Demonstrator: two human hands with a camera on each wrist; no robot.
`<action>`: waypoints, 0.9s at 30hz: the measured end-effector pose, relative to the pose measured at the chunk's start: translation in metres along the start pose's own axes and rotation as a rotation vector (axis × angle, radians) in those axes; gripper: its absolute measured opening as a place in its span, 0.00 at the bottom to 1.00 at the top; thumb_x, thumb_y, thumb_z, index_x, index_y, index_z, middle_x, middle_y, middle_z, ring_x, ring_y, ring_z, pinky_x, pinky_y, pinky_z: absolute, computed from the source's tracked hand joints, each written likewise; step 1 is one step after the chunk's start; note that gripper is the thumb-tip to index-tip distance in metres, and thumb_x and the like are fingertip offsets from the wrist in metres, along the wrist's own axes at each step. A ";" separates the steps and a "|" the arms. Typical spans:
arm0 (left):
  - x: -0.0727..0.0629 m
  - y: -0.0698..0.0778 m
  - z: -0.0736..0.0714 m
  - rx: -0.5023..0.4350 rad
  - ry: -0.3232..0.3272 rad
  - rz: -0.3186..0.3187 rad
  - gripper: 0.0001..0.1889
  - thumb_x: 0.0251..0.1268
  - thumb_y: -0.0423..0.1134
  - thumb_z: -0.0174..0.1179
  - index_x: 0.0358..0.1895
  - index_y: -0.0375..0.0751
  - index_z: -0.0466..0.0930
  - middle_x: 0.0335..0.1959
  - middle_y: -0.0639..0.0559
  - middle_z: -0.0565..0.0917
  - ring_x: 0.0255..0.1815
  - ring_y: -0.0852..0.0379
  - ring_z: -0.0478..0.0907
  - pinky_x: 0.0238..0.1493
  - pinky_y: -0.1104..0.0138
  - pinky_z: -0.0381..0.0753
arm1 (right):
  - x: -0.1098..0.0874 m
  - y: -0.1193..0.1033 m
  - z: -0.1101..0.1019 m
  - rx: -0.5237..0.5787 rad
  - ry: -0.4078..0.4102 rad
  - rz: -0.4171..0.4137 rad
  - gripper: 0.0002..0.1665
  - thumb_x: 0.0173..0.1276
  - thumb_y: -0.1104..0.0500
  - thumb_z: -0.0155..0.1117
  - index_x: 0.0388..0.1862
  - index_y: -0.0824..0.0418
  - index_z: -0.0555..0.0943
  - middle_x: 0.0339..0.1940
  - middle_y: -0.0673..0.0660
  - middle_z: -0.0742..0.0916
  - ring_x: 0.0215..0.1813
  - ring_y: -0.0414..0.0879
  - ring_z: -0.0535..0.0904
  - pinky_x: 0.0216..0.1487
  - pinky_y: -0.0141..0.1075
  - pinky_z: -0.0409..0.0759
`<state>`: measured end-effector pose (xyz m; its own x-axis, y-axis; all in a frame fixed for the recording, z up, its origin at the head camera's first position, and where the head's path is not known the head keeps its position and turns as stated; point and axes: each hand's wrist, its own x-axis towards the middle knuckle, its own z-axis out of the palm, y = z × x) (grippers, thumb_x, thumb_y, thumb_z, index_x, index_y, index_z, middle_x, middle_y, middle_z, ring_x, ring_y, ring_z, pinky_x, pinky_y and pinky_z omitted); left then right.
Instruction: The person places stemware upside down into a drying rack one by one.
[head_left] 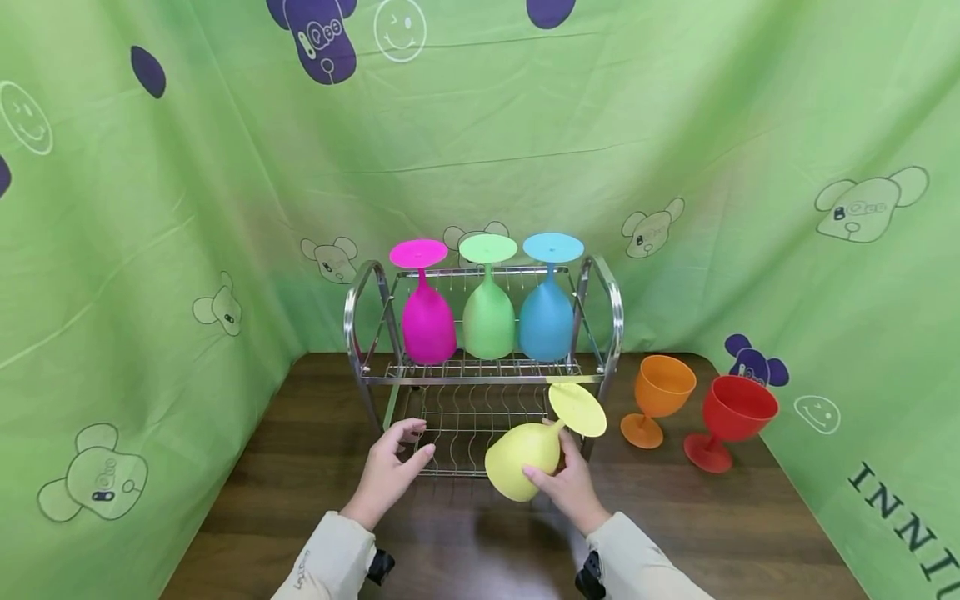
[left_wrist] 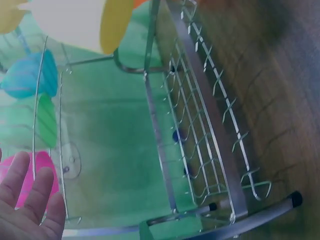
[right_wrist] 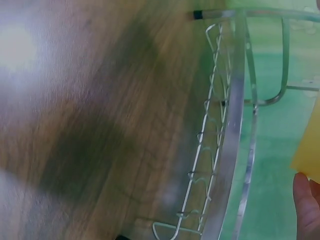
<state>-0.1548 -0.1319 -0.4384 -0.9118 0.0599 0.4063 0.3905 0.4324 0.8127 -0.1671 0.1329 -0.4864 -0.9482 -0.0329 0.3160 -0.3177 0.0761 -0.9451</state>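
Cream-coloured cloth sleeves with black bands at the wrists came in from the bottom edge, nearest the camera. Beyond them, the right hand gripped a yellow, stemmed goblet, its thumb across the bowl and its fingers mostly hidden behind. That hold probably served because the broad bowl gave more to grasp than the thin stem. The left hand held nothing; its thumb stood apart from loosely bent fingers, just in front of the lower tier, perhaps kept near as support.

On the upper tier of a shiny metal wire rack stood a magenta goblet, a light-green goblet and a blue goblet, side by side and upside down, presumably because the wide rims sat steadier on the wires. An orange goblet and a red goblet stood upright on the dark wooden worktop, right of the rack.

Tilted in front of the lower tier, the yellow goblet had its round foot up to the right and its mouth down to the left. It looked smooth, matte and plain, likely plastic; whether its foot touched the rack could not be told. The left wrist view showed its outside washed pale, its mouth a deeper yellow.
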 end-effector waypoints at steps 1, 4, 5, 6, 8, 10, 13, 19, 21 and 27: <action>0.000 0.000 -0.002 -0.005 0.006 -0.008 0.15 0.61 0.31 0.62 0.52 0.33 0.77 0.47 0.42 0.82 0.45 0.46 0.77 0.46 0.56 0.75 | 0.001 0.001 -0.001 -0.007 -0.001 0.002 0.41 0.49 0.74 0.68 0.63 0.72 0.63 0.50 0.70 0.77 0.42 0.39 0.78 0.40 0.35 0.80; 0.001 0.000 -0.008 -0.012 0.028 -0.039 0.15 0.61 0.31 0.62 0.51 0.34 0.77 0.45 0.42 0.82 0.43 0.48 0.77 0.45 0.57 0.75 | 0.004 0.005 -0.002 -0.042 -0.002 0.009 0.43 0.49 0.72 0.70 0.65 0.72 0.64 0.52 0.69 0.77 0.43 0.43 0.78 0.40 0.35 0.80; 0.001 -0.001 -0.009 -0.011 0.038 -0.046 0.15 0.61 0.31 0.62 0.51 0.34 0.77 0.45 0.42 0.82 0.43 0.50 0.77 0.44 0.58 0.75 | 0.005 0.007 -0.002 -0.057 -0.004 0.013 0.43 0.49 0.72 0.70 0.65 0.71 0.64 0.52 0.69 0.77 0.44 0.45 0.78 0.40 0.36 0.80; 0.001 -0.001 -0.011 -0.009 0.047 -0.051 0.15 0.61 0.31 0.62 0.51 0.34 0.77 0.44 0.43 0.82 0.42 0.52 0.77 0.43 0.59 0.75 | 0.005 0.007 -0.002 -0.070 -0.003 0.020 0.44 0.49 0.71 0.71 0.65 0.70 0.64 0.53 0.69 0.77 0.44 0.47 0.78 0.40 0.36 0.80; 0.000 -0.003 -0.013 -0.019 0.073 -0.057 0.14 0.60 0.29 0.62 0.49 0.32 0.77 0.42 0.42 0.82 0.39 0.56 0.77 0.41 0.62 0.75 | 0.007 0.010 -0.002 -0.100 -0.001 0.034 0.44 0.48 0.70 0.71 0.66 0.70 0.64 0.54 0.69 0.77 0.46 0.51 0.78 0.41 0.36 0.80; 0.000 -0.005 -0.016 -0.034 0.105 -0.062 0.13 0.59 0.28 0.62 0.48 0.30 0.77 0.39 0.41 0.83 0.36 0.62 0.77 0.38 0.66 0.75 | 0.007 0.006 -0.002 -0.124 0.000 0.045 0.44 0.48 0.70 0.71 0.66 0.71 0.64 0.55 0.69 0.77 0.47 0.54 0.78 0.41 0.38 0.80; 0.000 -0.009 -0.019 -0.066 0.166 -0.091 0.13 0.59 0.26 0.61 0.47 0.27 0.75 0.38 0.37 0.81 0.32 0.67 0.75 0.35 0.70 0.74 | 0.008 -0.008 -0.002 -0.165 0.009 0.044 0.42 0.48 0.71 0.70 0.63 0.73 0.65 0.54 0.71 0.77 0.47 0.58 0.78 0.42 0.40 0.80; 0.003 -0.014 -0.024 -0.076 0.329 -0.133 0.14 0.57 0.23 0.60 0.47 0.25 0.71 0.38 0.35 0.79 0.31 0.67 0.72 0.32 0.76 0.71 | 0.014 0.011 -0.007 -0.247 0.015 0.035 0.42 0.49 0.68 0.73 0.64 0.72 0.66 0.54 0.70 0.78 0.48 0.59 0.78 0.44 0.44 0.79; 0.005 -0.016 -0.026 -0.059 0.379 -0.160 0.17 0.56 0.23 0.60 0.49 0.24 0.70 0.41 0.34 0.77 0.35 0.60 0.73 0.34 0.74 0.71 | 0.017 0.019 -0.008 -0.274 0.012 0.044 0.42 0.50 0.65 0.74 0.64 0.69 0.67 0.55 0.68 0.78 0.49 0.59 0.78 0.45 0.46 0.78; 0.017 -0.023 -0.028 -0.005 0.394 -0.281 0.23 0.58 0.28 0.60 0.57 0.26 0.66 0.49 0.32 0.75 0.47 0.38 0.72 0.46 0.57 0.72 | 0.024 0.027 -0.007 -0.325 0.042 0.117 0.41 0.52 0.60 0.74 0.63 0.70 0.68 0.55 0.69 0.78 0.51 0.61 0.76 0.50 0.51 0.76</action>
<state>-0.1756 -0.1662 -0.4383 -0.8649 -0.4043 0.2975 0.1376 0.3791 0.9151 -0.1986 0.1416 -0.5036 -0.9757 0.0349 0.2165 -0.1860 0.3907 -0.9015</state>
